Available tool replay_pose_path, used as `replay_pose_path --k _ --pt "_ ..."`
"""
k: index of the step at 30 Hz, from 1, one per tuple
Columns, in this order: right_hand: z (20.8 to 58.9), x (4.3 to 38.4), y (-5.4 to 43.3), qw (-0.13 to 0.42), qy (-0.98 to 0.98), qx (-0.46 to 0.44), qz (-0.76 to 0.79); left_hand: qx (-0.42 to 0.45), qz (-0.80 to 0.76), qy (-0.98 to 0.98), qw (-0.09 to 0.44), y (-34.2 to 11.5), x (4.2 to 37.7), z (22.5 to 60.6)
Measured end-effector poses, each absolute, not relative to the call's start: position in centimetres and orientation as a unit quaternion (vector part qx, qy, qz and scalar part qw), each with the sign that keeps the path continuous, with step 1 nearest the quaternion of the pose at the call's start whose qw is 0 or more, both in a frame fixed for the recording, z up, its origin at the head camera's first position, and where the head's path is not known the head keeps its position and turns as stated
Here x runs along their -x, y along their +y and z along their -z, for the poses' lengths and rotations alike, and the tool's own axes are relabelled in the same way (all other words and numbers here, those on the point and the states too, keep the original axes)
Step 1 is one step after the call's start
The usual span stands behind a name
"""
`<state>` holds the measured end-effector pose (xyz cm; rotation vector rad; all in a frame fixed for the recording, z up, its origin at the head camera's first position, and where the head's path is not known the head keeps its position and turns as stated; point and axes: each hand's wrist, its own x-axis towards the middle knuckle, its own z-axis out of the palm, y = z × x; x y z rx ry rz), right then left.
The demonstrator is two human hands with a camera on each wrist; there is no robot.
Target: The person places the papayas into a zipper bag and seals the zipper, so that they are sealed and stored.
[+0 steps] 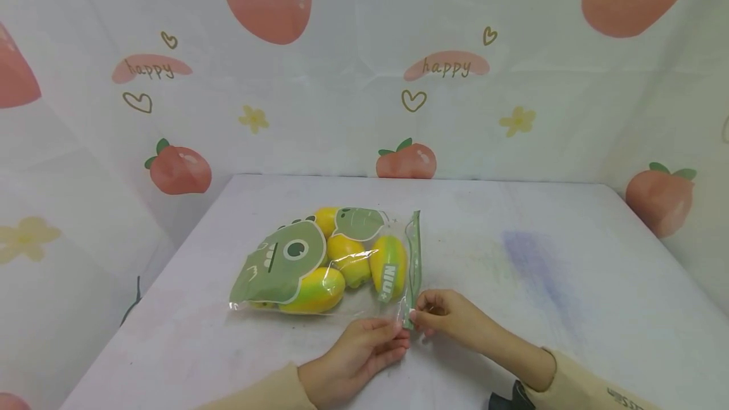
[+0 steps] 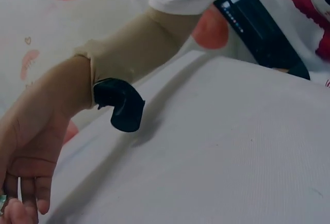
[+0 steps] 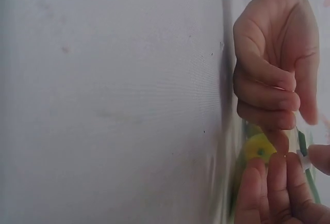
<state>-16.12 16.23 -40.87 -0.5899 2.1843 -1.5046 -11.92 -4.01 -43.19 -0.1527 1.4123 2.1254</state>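
A clear slider zip bag (image 1: 353, 299) with a green dinosaur print lies on the table, its green zip strip (image 1: 416, 252) toward the right. Inside are several yellow-green fruits (image 1: 319, 290) that look like mangoes. At the strip's near end, my right hand (image 1: 455, 321) pinches the small white slider (image 3: 303, 159) between thumb and forefinger. My left hand (image 1: 364, 356) holds the bag's near corner beside it, thumb on top; its fingertips are partly hidden. The left wrist view shows the right hand (image 2: 38, 126) from across, and the right wrist view shows the left hand (image 3: 273, 53).
The white table (image 1: 512, 220) has a bluish-purple smudge on its right side. Behind it hangs a white cloth (image 1: 342, 112) printed with peaches, flowers and hearts. A black curved strap (image 2: 126, 110) hangs from the right sleeve. A dark cord (image 1: 137, 296) shows at the left table edge.
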Motion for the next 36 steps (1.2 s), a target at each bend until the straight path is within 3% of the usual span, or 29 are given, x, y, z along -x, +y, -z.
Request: replay_pose_path --k 9,22,36 --pt "40.8 16.0 16.0 0.213 0.788 0.202 0.541 0.084 -0.81 0.53 0.237 -2.7 11.8 43.5" --pt "40.4 16.7 16.0 0.201 0.801 0.179 0.534 0.087 -0.812 0.539 0.205 -1.9 11.4 43.0" --pt "39.6 21.2 16.0 0.177 0.824 0.11 0.526 0.078 -0.806 0.561 0.171 -1.8 10.8 43.0"
